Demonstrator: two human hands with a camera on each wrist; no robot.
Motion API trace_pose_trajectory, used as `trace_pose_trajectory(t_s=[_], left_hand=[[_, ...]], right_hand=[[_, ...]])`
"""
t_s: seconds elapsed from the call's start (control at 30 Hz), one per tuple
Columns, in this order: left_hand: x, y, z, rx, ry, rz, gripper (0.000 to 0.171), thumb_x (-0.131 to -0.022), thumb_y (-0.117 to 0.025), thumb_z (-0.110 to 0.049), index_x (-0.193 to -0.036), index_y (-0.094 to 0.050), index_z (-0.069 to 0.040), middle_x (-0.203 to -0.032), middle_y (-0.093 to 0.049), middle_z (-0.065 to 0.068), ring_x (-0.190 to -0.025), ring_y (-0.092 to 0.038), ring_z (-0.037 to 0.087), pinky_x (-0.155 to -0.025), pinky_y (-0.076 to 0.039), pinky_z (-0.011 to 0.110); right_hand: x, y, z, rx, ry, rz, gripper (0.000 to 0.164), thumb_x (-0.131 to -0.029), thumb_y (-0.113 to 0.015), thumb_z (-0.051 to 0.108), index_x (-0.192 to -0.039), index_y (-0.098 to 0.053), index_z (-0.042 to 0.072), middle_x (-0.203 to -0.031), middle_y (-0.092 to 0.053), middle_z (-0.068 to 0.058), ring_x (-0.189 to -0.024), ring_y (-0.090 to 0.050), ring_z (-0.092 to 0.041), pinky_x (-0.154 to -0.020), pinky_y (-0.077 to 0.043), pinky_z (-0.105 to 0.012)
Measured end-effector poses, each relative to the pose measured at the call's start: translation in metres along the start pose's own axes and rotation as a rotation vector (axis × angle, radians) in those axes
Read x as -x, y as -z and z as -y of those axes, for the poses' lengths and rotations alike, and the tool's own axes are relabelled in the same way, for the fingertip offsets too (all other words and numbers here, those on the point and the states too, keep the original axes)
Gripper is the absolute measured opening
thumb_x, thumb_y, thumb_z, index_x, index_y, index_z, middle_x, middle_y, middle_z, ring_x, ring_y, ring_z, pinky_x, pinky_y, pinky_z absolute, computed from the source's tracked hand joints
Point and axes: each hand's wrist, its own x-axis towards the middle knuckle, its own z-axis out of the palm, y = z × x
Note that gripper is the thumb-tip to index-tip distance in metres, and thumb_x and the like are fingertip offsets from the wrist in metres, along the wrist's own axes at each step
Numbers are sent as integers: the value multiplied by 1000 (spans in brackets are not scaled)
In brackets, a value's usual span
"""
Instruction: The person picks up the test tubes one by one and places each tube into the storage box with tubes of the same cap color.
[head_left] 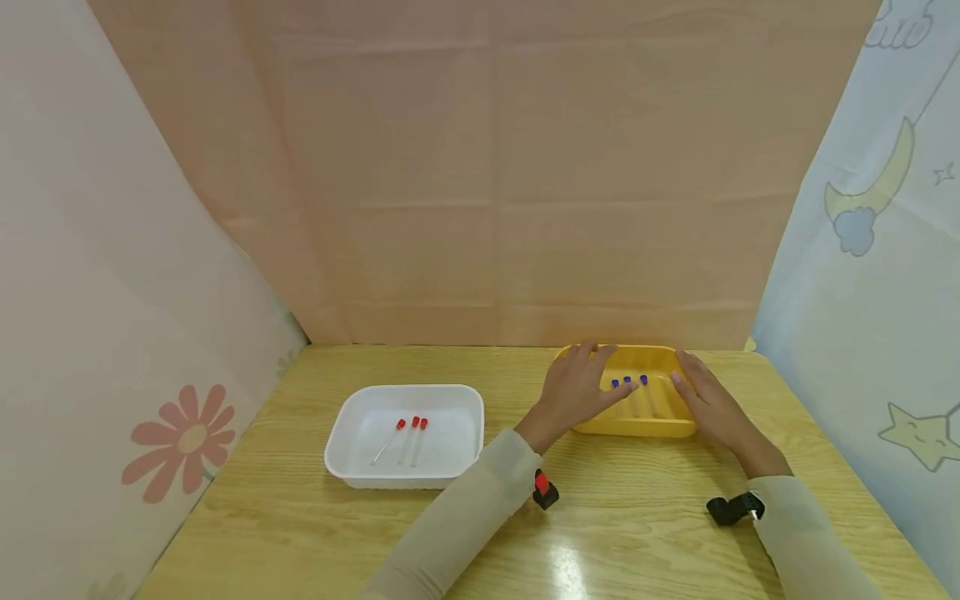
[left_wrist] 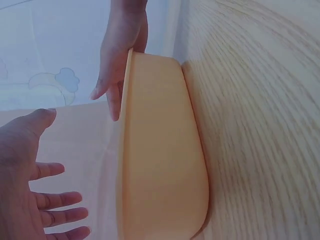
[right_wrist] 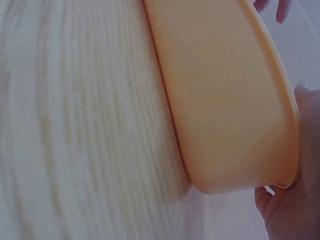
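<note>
A yellow tray [head_left: 637, 427] stands on the table at the back right. Inside it lie several thin clear tubes with blue caps [head_left: 627, 380]. Over the tray's left end is my left hand [head_left: 573, 387], thumb and fingers spread; the left wrist view shows its fingers apart from the wall, holding nothing. My right hand [head_left: 716, 408] is at the tray's right end, its fingers fairly straight along the rim and its thumb over the inside. In the right wrist view, fingertips [right_wrist: 262, 199] show just outside the end wall.
To the left stands a white tray [head_left: 341, 454] with three red-capped clear tubes [head_left: 416, 422] in it. The wooden table [head_left: 622, 533] ends at a tan cloth backdrop [head_left: 487, 208]. Printed cloths hang at the left [head_left: 172, 292] and the right [head_left: 862, 333]. A small black device [head_left: 545, 492] sits at my left wrist.
</note>
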Motion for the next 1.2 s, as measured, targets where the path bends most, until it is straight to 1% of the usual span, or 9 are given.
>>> trace_pose_trajectory(t_s=[0.1, 0.2, 0.33, 0.47, 0.67, 0.73, 0.9, 1.07, 1.2], left_hand=[[2, 2, 1, -15, -3, -7, 73, -95, -46, -74, -149, -52, -25, -134, -57, 0, -108, -62, 15, -85, -55, 30], [5, 7, 2, -23, 3, 2, 74, -95, -44, -75, -149, -52, -26, -137, -56, 1, -112, -62, 16, -87, -55, 31], [9, 14, 2, 3, 14, 12, 74, -94, -46, -74, -149, -52, -25, -141, -54, 2, -118, -60, 17, -88, -55, 33], [14, 19, 4, 23, 22, 15, 75, -94, -47, -75, -150, -51, -26, -142, -53, 2, -120, -59, 16, -90, -54, 33], [20, 28, 11, 7, 41, 32, 75, -93, -47, -75, -150, -51, -26, -144, -52, 2, -121, -58, 17, -91, -54, 35], [22, 30, 13, 1, 46, 36, 75, -93, -45, -76, -150, -51, -27, -143, -53, 3, -121, -58, 17, -90, -54, 34], [27, 29, 17, 8, 50, 37, 74, -94, -47, -75, -149, -51, -26, -142, -55, 6, -118, -60, 20, -91, -54, 36], [31, 31, 19, 14, 44, 19, 73, -94, -49, -73, -149, -51, -25, -142, -56, 8, -119, -61, 23, -92, -54, 39], [35, 36, 21, 11, 61, 22, 74, -94, -49, -73, -150, -50, -26, -144, -55, 7, -122, -59, 24, -90, -55, 40]], right_hand=[[0, 0, -1, -23, 28, -2, 62, -113, -33, 28, -159, -11, -7, -162, -9, -36, -148, -2, -56, -114, -1, -72], [1, 1, -2, -31, 46, -1, 61, -113, -31, 27, -159, -13, -8, -163, -9, -35, -148, -2, -56, -115, 1, -71], [4, 5, -3, 12, 48, -3, 59, -113, -29, 27, -159, -14, -7, -163, -10, -33, -150, 0, -54, -117, 3, -68], [5, 8, -2, 68, 61, -15, 58, -113, -29, 26, -157, -19, -10, -162, -12, -34, -150, -1, -54, -118, 3, -67], [4, 9, 1, 136, 93, -34, 57, -113, -31, 25, -156, -22, -10, -159, -15, -39, -149, -5, -56, -119, 5, -65], [1, 10, 2, 162, 104, -46, 57, -113, -33, 26, -157, -23, -9, -158, -17, -40, -148, -7, -56, -118, 4, -66], [-3, 13, 6, 229, 106, -67, 58, -112, -35, 28, -158, -23, -7, -158, -19, -39, -148, -11, -56, -116, 2, -69], [-2, 16, 11, 270, 105, -66, 59, -112, -34, 29, -157, -24, -9, -159, -19, -37, -147, -13, -57, -114, -2, -73], [1, 19, 16, 289, 109, -77, 59, -112, -35, 30, -157, -25, -8, -159, -20, -38, -145, -15, -58, -113, -5, -74]])
